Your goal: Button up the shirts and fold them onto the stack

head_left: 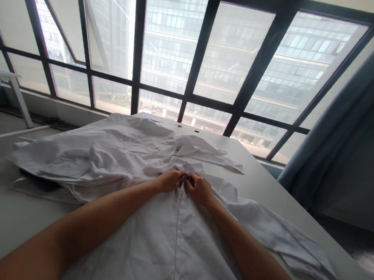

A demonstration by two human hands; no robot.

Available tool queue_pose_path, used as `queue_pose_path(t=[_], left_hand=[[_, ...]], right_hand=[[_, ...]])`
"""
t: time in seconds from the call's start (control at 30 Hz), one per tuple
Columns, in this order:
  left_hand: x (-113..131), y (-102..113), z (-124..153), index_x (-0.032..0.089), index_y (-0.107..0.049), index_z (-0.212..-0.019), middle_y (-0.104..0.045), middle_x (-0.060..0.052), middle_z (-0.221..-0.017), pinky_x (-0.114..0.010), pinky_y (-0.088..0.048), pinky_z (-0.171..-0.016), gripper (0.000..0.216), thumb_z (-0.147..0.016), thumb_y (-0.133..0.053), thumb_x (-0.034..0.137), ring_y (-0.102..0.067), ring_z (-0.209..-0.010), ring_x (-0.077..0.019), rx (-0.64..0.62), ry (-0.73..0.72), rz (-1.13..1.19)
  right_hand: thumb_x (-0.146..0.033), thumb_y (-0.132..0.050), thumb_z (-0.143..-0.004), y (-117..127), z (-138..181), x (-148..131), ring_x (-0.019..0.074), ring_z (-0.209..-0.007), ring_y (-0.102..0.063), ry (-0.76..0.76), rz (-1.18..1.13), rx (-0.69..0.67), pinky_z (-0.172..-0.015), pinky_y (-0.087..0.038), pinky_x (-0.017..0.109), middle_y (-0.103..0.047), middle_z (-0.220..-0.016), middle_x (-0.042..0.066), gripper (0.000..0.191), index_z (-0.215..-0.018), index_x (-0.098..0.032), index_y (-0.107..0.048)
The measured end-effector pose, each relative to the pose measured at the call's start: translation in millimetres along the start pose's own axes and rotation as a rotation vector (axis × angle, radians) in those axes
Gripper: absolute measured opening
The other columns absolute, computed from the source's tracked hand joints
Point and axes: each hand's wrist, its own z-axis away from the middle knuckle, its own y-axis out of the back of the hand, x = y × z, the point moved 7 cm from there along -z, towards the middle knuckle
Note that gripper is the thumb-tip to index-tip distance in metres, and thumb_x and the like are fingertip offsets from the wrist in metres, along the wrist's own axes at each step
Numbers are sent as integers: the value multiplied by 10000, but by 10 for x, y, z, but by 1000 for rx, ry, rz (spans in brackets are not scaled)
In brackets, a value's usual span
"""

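Note:
A white button-up shirt (154, 240) lies front side up on the white table (298, 203), its collar away from me and one sleeve stretched out to the right. Just below the collar, my left hand (171, 180) pinches the front edge of the shirt. My right hand (199, 187) meets it there, fingers closed on the same spot of the placket. Whatever small part sits between the fingertips, perhaps a button, is hidden. Farther down the placket, small buttons show faintly.
More white garments (116, 143) lie heaped at the left and back of the table, with something dark (40, 180) under their near edge. A blue-grey curtain (343, 104) hangs at right. Large windows stand behind, and another white table (2, 74) at far left.

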Motion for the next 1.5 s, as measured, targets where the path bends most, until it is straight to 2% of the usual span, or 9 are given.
queue_pose_path(t=[0.1, 0.2, 0.37, 0.43, 0.57, 0.63, 0.77, 0.97, 1.5], left_hand=[[2, -16, 37, 96, -590, -1271, -617, -174, -1292, -420, -380, -1066, 410, -873, -524, 167, -556, -1208, -296, -72, 22, -149], [48, 28, 51, 101, -586, -1255, -612, -169, -1277, -382, -402, -1044, 392, -883, -548, 218, -558, -1184, -282, -66, 30, -242], [247, 284, 13, 137, -675, -937, -682, -105, -952, -314, -490, -841, 182, -851, -590, 272, -630, -909, -225, 5, 27, -355], [285, 322, -10, 141, -691, -842, -681, -67, -802, -269, -491, -727, 162, -822, -619, 284, -633, -763, -189, -125, 52, -300], [257, 158, 112, 137, -690, -763, -633, -9, -616, -204, -449, -545, 169, -806, -635, 291, -594, -568, -128, -643, 230, -21], [245, 97, 188, 134, -679, -736, -625, -2, -596, -196, -442, -511, 167, -808, -628, 275, -578, -530, -115, -761, 314, 52], [255, 40, 191, 133, -662, -668, -599, 11, -546, -199, -448, -509, 162, -782, -640, 246, -550, -499, -103, -699, 335, 74], [304, -36, 192, 133, -663, -646, -558, 29, -516, -193, -413, -483, 149, -736, -672, 252, -495, -468, -84, -700, 314, 113], [167, -115, 291, 148, -607, -664, -567, 26, -540, -183, -322, -388, 294, -723, -701, 420, -474, -418, -73, -745, 537, 485]], right_hand=[[-396, -551, -884, 4, -10, 38, 253, -1056, -596, 21, 137, -59, -918, -431, 330, -647, -1142, 130, 347, -1091, -159, -697], [-392, -589, -866, 31, -29, 50, 255, -1093, -580, 35, 148, -97, -957, -412, 330, -639, -1162, 136, 367, -1124, -148, -685], [-392, -570, -872, 150, -49, -59, 188, -784, -619, -7, 106, -156, -701, -435, 259, -686, -845, 85, 278, -835, -147, -697], [-401, -557, -875, 143, -32, -138, 150, -633, -581, -12, 49, -283, -582, -391, 237, -656, -689, 47, 308, -735, -152, -674], [-446, -613, -828, 30, 111, -268, 125, -510, -546, -24, -78, -679, -479, -362, 214, -608, -549, 14, 343, -652, -154, -653], [-431, -637, -809, 13, 164, -280, 125, -483, -548, -72, -112, -766, -458, -381, 207, -592, -514, 10, 326, -636, -155, -647], [-236, -645, -765, 5, 188, -242, 123, -460, -563, -231, -194, -763, -420, -424, 196, -578, -498, -5, 183, -605, -155, -613], [-73, -556, -743, -49, 237, -199, 106, -449, -600, -400, -383, -817, -427, -490, 181, -627, -526, 3, 177, -584, -136, -598], [-83, -619, -747, -41, 266, -170, 116, -509, -668, -486, -617, -842, -479, -529, 161, -687, -574, 15, 83, -680, -131, -623]])
